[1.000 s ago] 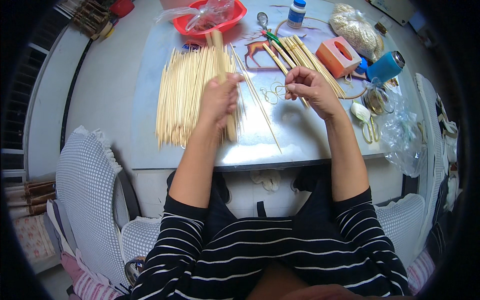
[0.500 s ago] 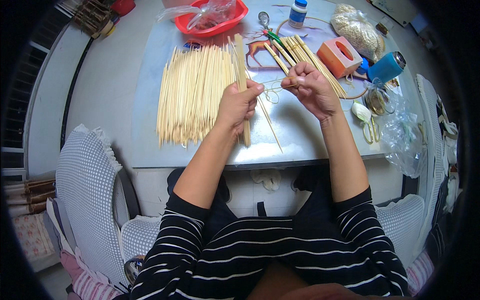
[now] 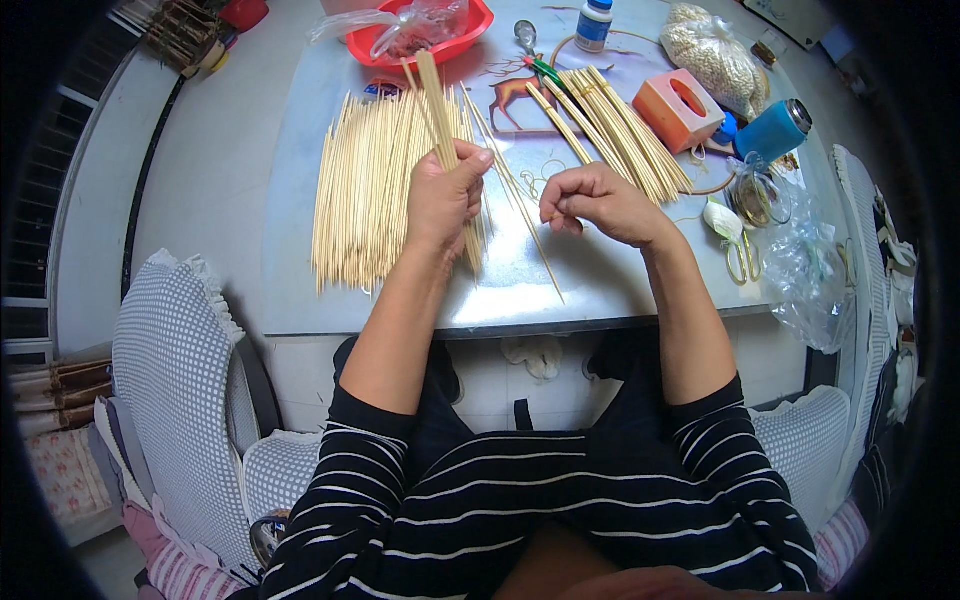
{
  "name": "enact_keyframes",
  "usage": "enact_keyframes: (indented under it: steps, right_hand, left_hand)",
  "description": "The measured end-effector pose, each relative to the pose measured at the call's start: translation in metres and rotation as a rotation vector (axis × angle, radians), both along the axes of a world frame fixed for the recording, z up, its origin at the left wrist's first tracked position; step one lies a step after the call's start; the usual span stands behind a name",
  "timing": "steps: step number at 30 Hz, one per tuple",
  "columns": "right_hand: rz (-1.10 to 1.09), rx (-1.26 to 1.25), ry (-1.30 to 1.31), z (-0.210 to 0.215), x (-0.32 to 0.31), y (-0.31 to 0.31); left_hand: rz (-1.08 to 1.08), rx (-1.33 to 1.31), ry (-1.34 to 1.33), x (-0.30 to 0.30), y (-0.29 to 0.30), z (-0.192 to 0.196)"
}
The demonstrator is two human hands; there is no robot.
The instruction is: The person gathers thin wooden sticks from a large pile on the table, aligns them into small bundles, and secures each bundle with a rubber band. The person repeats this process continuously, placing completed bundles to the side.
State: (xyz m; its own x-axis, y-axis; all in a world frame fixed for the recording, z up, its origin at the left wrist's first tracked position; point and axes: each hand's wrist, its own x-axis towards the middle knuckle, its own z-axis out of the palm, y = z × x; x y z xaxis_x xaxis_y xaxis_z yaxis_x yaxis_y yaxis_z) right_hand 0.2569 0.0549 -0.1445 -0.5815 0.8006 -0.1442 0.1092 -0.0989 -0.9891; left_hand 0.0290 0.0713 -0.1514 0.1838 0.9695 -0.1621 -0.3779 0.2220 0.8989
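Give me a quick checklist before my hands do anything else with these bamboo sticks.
1. Left hand grips a small bundle of sticks: ok.
2. Right hand closed; what it holds: cannot tell.
3. Big stick pile lies flat on the table, left of the hands: ok.
4. Loose single stick lies slanted between the hands, not with either pile: not ok.
5. Second stick pile beyond the right hand, clear of it: ok.

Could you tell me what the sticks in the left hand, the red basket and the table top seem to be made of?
The sticks in the left hand look like bare bamboo or wood: pale tan, matte, thin and straight. The red basket looks like moulded plastic: even bright colour, slight sheen. The table top seems glass or glossy laminate, since it reflects light; which one I cannot tell.
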Motion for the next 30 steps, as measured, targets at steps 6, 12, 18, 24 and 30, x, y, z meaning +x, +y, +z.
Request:
enact_keyframes:
  steps: [6, 12, 18, 24, 30]
  right_hand:
    - [-0.084, -0.03, 0.039, 0.017, -0.004, -0.01]
    - [-0.453, -0.026, 0.157, 0.008, 0.014, 0.006]
    - [-0.487, 0.133, -0.173, -0.014, 0.011, 0.012]
    - [-0.33, 0.13, -0.276, -0.019, -0.006, 0.009]
    - [-0.308, 0.333, -0.409, -0.044, -0.011, 0.011]
  left_hand:
    - [-0.237, -0.024, 0.159, 0.015, -0.009, -0.004]
    - [-0.249, -0.092, 0.305, 0.015, -0.004, -0.01]
    - [-0.103, 0.195, 0.609, 0.013, 0.005, -0.024]
    - [-0.095, 0.207, 0.661, 0.004, 0.01, -0.031]
    - [-0.146, 0.242, 0.644, 0.004, 0.01, -0.03]
